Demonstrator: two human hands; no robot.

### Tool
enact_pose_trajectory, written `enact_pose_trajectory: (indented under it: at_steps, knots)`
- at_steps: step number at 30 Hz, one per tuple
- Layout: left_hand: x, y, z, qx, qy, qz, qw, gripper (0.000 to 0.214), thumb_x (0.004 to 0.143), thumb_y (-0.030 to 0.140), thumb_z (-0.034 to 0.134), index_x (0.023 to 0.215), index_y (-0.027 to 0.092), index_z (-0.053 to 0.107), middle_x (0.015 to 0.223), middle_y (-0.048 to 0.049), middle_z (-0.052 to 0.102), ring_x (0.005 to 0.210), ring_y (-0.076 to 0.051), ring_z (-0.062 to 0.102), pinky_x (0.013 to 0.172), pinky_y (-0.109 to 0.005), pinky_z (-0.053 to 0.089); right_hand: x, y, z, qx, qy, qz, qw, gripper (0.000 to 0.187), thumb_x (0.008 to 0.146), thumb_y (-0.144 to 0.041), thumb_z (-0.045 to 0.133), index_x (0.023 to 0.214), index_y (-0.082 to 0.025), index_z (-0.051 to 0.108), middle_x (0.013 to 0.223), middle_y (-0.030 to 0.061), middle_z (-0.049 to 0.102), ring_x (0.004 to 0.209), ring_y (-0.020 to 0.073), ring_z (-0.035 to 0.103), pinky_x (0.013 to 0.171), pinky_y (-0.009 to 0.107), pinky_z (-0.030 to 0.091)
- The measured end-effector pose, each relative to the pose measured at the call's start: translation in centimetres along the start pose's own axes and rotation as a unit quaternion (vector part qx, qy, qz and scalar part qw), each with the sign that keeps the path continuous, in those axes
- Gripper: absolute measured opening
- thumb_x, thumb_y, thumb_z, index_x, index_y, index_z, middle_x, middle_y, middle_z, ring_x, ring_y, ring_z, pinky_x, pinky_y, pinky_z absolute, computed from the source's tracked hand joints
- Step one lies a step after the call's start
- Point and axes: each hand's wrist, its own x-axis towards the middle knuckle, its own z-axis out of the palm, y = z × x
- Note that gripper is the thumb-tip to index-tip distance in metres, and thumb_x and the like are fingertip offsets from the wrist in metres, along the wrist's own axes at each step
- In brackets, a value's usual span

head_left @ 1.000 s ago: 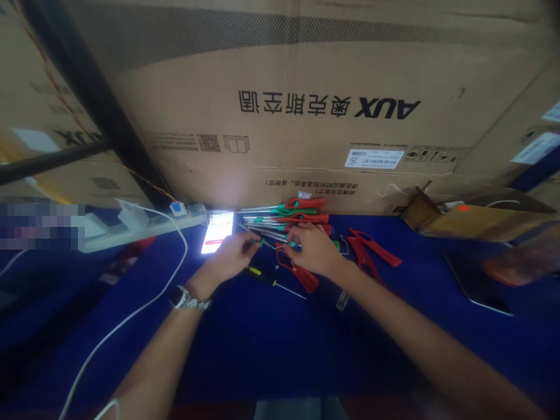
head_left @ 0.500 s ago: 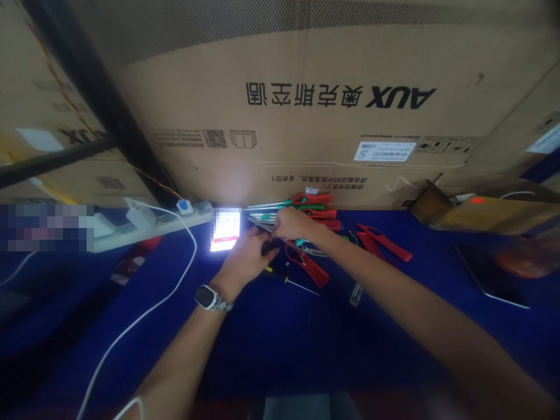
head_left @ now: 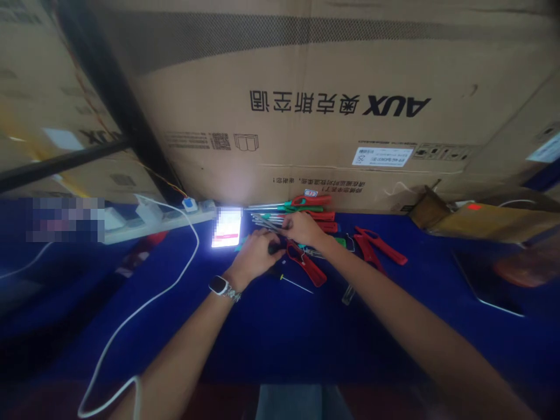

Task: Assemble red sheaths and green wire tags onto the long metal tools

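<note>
My right hand (head_left: pixel 301 228) is closed around a thin silver rod-like tool (head_left: pixel 268 223), whose kind I cannot make out. Close against it, my left hand (head_left: pixel 258 251) has curled fingers, with a dark thing partly hidden between thumb and fingers. Behind my right hand lie several long-nosed lighters (head_left: pixel 326 216) with red or green handles and metal stems pointing left. Another red-handled lighter (head_left: pixel 311 269) rests in front of my hands. Below my left hand is a thin screwdriver (head_left: pixel 297 284) with a yellow collar.
A lit phone screen (head_left: pixel 226 227) stands left of my hands, beside a white power strip (head_left: pixel 131 230) with a trailing cable (head_left: pixel 168 297). More red handles (head_left: pixel 385 248) lie to the right, with a dark tablet-like device (head_left: pixel 481 286) farther over. A large cardboard box (head_left: pixel 297 140) borders the back.
My hands have shifted slightly right in the view and stay close together. The silver rod-like tool now shows more clearly at my right fingers. The whole view has turned a little.
</note>
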Motion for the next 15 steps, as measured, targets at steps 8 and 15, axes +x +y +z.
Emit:
enact_pose_trajectory:
  at_steps: [8, 15]
  knots:
    - [-0.3, -2.4, -2.0, 0.005, -0.007, -0.026, 1.0, 0.021, 0.076, 0.035, 0.073, 0.088, 0.018, 0.069, 0.095, -0.0071, 0.063, 0.078, -0.022, 0.061, 0.069, -0.034, 0.048, -8.5, -0.8, -1.6, -0.048, 0.087, 0.051, 0.994, 0.03, 0.087, -0.043, 0.063, 0.067, -0.021, 0.059, 0.064, 0.0015, 0.066, 0.062, 0.0176, 0.062, 0.063, 0.029, 0.038]
    - [-0.3, -2.5, -1.6, -0.049, -0.036, -0.028, 0.998, 0.01, 0.076, 0.028, 0.068, 0.072, 0.019, 0.069, 0.071, -0.0035, 0.064, 0.063, -0.018, 0.058, 0.06, -0.029, 0.042, -11.0, -0.7, -0.1, -0.135, 0.035, 0.089, 0.986, 0.025, 0.079, -0.044, 0.069, 0.077, -0.02, 0.062, 0.087, 0.0092, 0.072, 0.086, 0.0271, 0.067, 0.079, 0.037, 0.041]
